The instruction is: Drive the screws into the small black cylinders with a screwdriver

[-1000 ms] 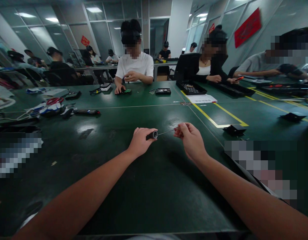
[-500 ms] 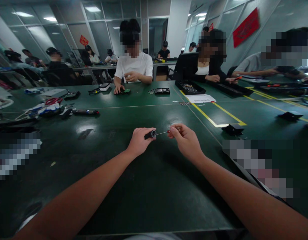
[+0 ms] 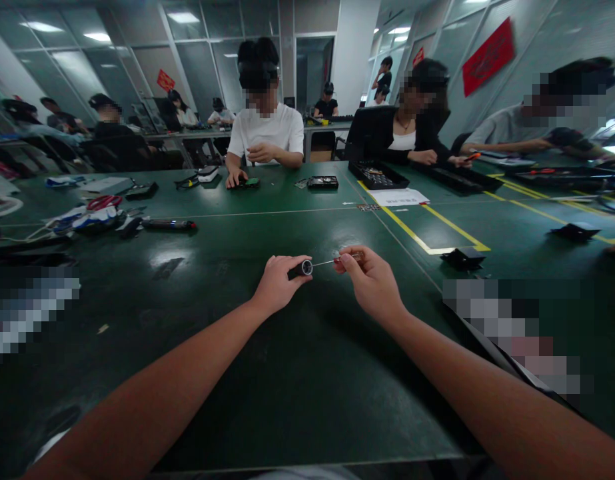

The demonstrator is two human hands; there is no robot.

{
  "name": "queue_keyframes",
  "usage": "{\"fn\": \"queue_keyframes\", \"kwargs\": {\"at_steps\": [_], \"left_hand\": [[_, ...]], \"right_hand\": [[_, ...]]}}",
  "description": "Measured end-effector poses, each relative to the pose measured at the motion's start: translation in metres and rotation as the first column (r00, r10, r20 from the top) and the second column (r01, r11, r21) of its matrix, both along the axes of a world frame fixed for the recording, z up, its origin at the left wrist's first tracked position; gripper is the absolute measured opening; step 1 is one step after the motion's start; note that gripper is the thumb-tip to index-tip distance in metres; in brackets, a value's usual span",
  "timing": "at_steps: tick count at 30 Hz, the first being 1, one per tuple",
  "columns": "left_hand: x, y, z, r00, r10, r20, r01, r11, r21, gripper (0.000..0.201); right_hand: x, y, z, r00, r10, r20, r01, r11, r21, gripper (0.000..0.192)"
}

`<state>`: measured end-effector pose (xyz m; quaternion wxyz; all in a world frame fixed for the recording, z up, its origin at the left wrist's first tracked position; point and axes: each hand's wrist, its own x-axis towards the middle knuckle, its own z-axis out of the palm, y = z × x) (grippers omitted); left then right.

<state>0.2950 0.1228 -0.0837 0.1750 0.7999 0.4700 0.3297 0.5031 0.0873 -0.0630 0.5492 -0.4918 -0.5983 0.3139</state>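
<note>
In my left hand [image 3: 278, 283] is a short black cylinder [image 3: 302, 268] with a pale ring at its open end, which faces toward me and to the right. The fingers and thumb wrap round it; its exact kind cannot be made out. My right hand [image 3: 370, 277] pinches a screwdriver [image 3: 348, 259] with a reddish, see-through handle. Its thin metal shaft points left, and the tip is at the rim of the cylinder. Whether the tip touches or enters it is too small to tell. Both hands are above the green table [image 3: 307, 373].
A dark cylindrical tool [image 3: 170, 225] and a heap of gloves and cables [image 3: 100, 212] lie at left. Small black parts [image 3: 462, 259] sit right of my right hand. Across the table, a person in white [image 3: 266, 133] handles a green board; a black tray [image 3: 378, 176] stands nearby.
My hands, the cylinder and the screwdriver keep nearly the same place. The cylinder's open end shows slightly more toward me. The view has shifted very slightly.
</note>
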Motion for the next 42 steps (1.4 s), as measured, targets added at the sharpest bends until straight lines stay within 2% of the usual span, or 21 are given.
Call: {"fn": "queue_keyframes", "kwargs": {"at_steps": [4,8,11,14,18,21,23,28,30,33,37,42], "left_hand": [[-0.001,0.001,-0.002,1.000,0.002,0.023,-0.003,1.000,0.002,0.038],[-0.001,0.000,-0.003,1.000,-0.014,0.007,0.014,1.000,0.004,0.039],[-0.001,-0.001,-0.003,1.000,-0.027,0.005,0.027,1.000,0.008,0.038],[-0.002,0.000,-0.003,1.000,-0.028,0.010,0.028,0.999,0.021,0.037],[-0.003,0.003,-0.006,0.999,-0.038,0.012,0.037,0.998,0.049,0.037],[-0.003,0.003,-0.007,0.999,-0.047,-0.003,0.047,0.998,0.048,0.036],[-0.002,0.002,-0.005,0.999,-0.041,-0.017,0.042,0.999,0.035,0.035],[-0.002,0.000,-0.001,1.000,-0.005,-0.007,0.005,1.000,0.007,0.034],[-0.002,0.001,-0.002,1.000,-0.009,-0.009,0.009,1.000,0.009,0.034],[-0.002,0.002,-0.004,1.000,-0.013,-0.013,0.013,1.000,0.016,0.034],[-0.002,0.002,-0.003,1.000,0.001,-0.010,-0.001,1.000,0.017,0.034],[0.000,-0.001,0.000,0.999,0.010,-0.033,-0.010,1.000,0.007,0.035]], "right_hand": [[0.000,-0.001,0.001,0.999,0.036,0.014,-0.036,0.999,0.005,0.031],[-0.001,-0.004,0.005,0.998,-0.044,0.042,0.044,0.999,-0.004,0.044],[-0.001,-0.006,0.006,0.989,-0.078,0.123,0.079,0.997,0.000,0.037],[0.001,-0.008,0.005,0.992,-0.032,0.126,0.033,0.999,0.000,0.030],[0.002,-0.008,0.007,0.990,0.022,0.140,-0.019,1.000,-0.020,0.033],[0.001,-0.008,0.010,0.977,-0.017,0.211,0.027,0.999,-0.045,0.043],[0.002,-0.008,0.008,0.972,-0.033,0.234,0.044,0.998,-0.041,0.039],[0.002,-0.006,0.000,0.994,0.024,0.103,-0.023,1.000,-0.012,0.022],[0.002,-0.006,0.000,0.994,0.053,0.099,-0.051,0.998,-0.023,0.017],[0.000,-0.008,0.004,0.985,0.085,0.151,-0.074,0.994,-0.077,0.031],[0.000,-0.006,0.003,0.990,0.041,0.133,-0.029,0.995,-0.091,0.019],[0.000,0.000,-0.003,1.000,0.015,0.023,-0.014,0.999,-0.031,0.022]]}}
